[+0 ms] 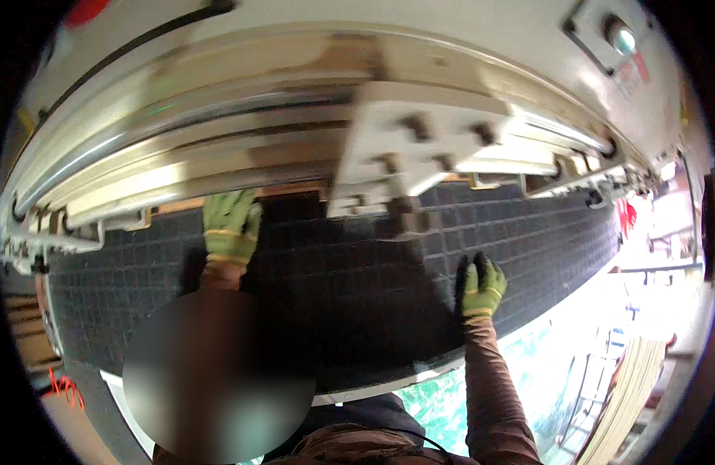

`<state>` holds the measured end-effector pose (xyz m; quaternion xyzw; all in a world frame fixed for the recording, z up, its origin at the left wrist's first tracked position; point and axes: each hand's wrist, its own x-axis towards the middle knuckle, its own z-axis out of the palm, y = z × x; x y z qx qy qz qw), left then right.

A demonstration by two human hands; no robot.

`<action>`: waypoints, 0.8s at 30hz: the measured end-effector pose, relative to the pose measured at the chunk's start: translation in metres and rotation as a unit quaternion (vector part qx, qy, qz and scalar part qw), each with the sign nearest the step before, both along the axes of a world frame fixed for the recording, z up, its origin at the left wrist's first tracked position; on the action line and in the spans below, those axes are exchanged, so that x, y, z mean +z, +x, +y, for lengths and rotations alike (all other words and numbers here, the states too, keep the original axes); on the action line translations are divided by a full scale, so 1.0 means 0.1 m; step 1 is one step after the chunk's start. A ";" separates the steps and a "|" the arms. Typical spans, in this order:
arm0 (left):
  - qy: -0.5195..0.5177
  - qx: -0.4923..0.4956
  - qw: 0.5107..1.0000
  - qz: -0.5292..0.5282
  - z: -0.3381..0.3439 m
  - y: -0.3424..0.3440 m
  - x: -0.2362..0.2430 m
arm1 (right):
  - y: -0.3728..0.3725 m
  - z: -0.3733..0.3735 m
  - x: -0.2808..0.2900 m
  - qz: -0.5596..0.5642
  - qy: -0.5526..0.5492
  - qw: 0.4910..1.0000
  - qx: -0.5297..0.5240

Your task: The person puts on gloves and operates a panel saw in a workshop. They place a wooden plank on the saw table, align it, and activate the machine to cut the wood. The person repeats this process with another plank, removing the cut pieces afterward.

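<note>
Grip: can't tell if your left hand [232,225] holds the brown strip [295,188] beside it; your right hand [484,291], loosely spread, is over the black, square-gridded machine bed [326,287] beneath both.

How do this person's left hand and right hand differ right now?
The left hand reaches farther forward, close to the brown strip at the far edge of the black gridded surface; the right hand is nearer the body, over that surface. The left hand's fingers look outstretched, while the right hand's look more bent. Both wear yellow-green gloves.
</note>
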<state>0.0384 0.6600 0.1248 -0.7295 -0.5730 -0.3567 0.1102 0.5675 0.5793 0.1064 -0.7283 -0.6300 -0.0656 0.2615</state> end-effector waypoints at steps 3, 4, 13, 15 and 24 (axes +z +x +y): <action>-0.018 -0.001 1.000 0.025 0.04 0.04 -0.04 | -0.03 0.01 0.06 0.024 -0.011 1.000 -0.013; -0.021 0.000 0.999 0.038 0.05 0.05 -0.03 | 0.00 -0.01 0.02 0.026 -0.011 0.999 -0.029; -0.017 0.015 0.998 0.065 0.00 -0.07 -0.23 | -0.07 -0.05 0.10 0.040 -0.018 0.999 -0.027; -0.029 0.017 0.998 0.062 0.01 -0.05 -0.21 | -0.08 -0.05 0.11 0.038 -0.017 0.999 -0.030; -0.023 0.016 0.997 0.070 0.00 -0.10 -0.29 | -0.08 -0.04 0.11 0.028 -0.006 0.999 -0.017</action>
